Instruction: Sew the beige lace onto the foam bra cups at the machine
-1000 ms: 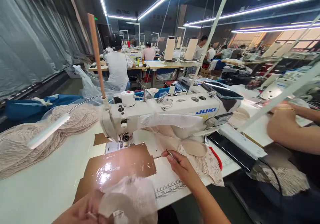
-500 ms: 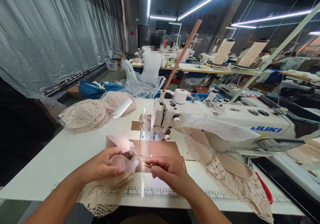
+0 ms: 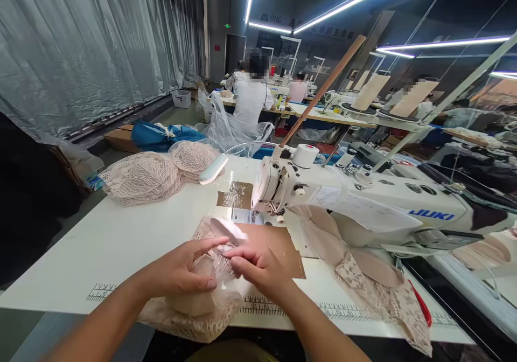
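A beige lace garment piece (image 3: 189, 319) with sheer fabric and a smooth pale cup is bunched at the front of the sewing table. My left hand (image 3: 181, 270) is closed on it, thumb over the sheer layer. Close beside, my right hand (image 3: 258, 270) is closed with thumb and index finger pinching the lace at its edge. Whether a small tool is also in those fingers, I cannot tell. Just beyond both hands stands the white sewing machine (image 3: 363, 189), its needle area above a metal plate (image 3: 242, 216).
Lace cups (image 3: 141, 176) are piled at the back left under a lamp (image 3: 214, 168). More lace pieces (image 3: 363, 276) lie at the right, beside a red-handled tool (image 3: 420, 304). Brown tape (image 3: 278, 246) and a printed ruler (image 3: 266, 305) mark the table. A person (image 3: 250, 95) sits farther back.
My right hand has come left onto the garment piece and now pinches its edge. The piece has turned and spread to the right in my left hand. The head view has shifted slightly.
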`<action>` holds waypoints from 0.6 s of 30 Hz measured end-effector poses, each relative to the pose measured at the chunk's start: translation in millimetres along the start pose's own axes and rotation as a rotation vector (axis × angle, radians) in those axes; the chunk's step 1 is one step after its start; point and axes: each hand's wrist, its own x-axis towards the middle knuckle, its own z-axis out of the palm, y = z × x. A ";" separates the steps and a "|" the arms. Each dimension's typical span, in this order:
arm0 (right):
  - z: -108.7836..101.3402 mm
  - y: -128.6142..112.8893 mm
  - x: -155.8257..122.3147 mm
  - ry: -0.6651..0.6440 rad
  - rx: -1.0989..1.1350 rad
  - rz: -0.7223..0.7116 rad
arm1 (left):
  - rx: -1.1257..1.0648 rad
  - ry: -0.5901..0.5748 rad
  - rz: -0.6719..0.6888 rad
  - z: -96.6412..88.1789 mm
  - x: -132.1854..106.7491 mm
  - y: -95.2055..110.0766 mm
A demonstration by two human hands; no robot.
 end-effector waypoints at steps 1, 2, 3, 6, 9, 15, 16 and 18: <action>-11.0 6.9 -7.5 0.024 -0.134 -0.011 | 0.013 -0.003 -0.012 -0.9 -2.9 0.1; -23.4 14.2 -16.0 0.074 -0.321 -0.023 | 0.021 -0.005 -0.030 -1.4 -6.1 0.9; -36.0 21.1 -24.8 0.169 -0.509 -0.012 | 0.023 0.003 -0.048 -0.9 -9.3 2.2; -62.0 30.5 -47.3 0.418 -0.799 0.048 | 0.010 0.036 -0.057 8.8 -14.1 7.8; -52.9 18.8 -54.4 0.310 -0.458 0.030 | 0.066 0.001 0.043 30.9 -6.4 14.3; 3.5 8.0 -35.1 -0.090 0.139 0.043 | 0.424 0.171 0.332 55.1 36.2 16.0; 6.9 11.1 -33.5 -0.107 0.184 0.074 | 0.547 0.225 0.352 52.1 43.2 13.3; 7.2 16.6 -34.1 -0.124 0.303 0.108 | 0.781 0.239 0.346 43.6 52.9 5.7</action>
